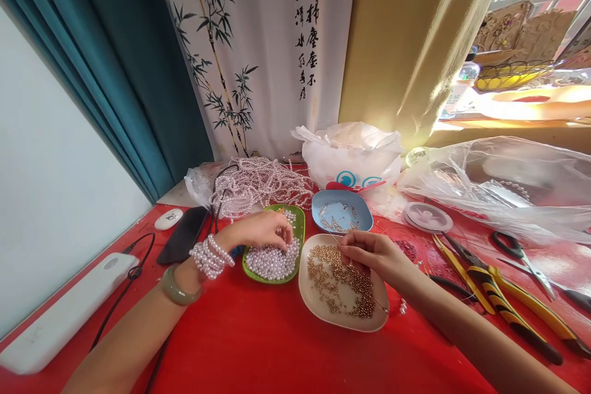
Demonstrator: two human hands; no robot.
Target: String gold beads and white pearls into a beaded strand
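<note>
A cream tray [317,303] is sitting on the red tabletop [249,338], its low rim probably serving to stop gold beads [362,295] from rolling off. To its right, yellow-and-black pliers [494,297] are lying at the side, likely leaving room for both hands. Over its far right part, the right hand [369,249] is pinching a fine wire or thread [335,237] between thumb and fingertips — a grip apparently suiting so slender a piece. Well apart from it, just left of the cream tray, the left hand [265,229] is resting with curled fingers among loose white pearls [272,263] in a green tray [301,228]; whether it is clasping one, the view is not telling. Beyond the cream tray, a blue tray [357,200] is holding small slim pieces, seemingly separating them by kind. Farther back — behind and to its left — pearl strands [265,181] are lying heaped, while a white plastic bag [353,151] is standing directly behind.
</note>
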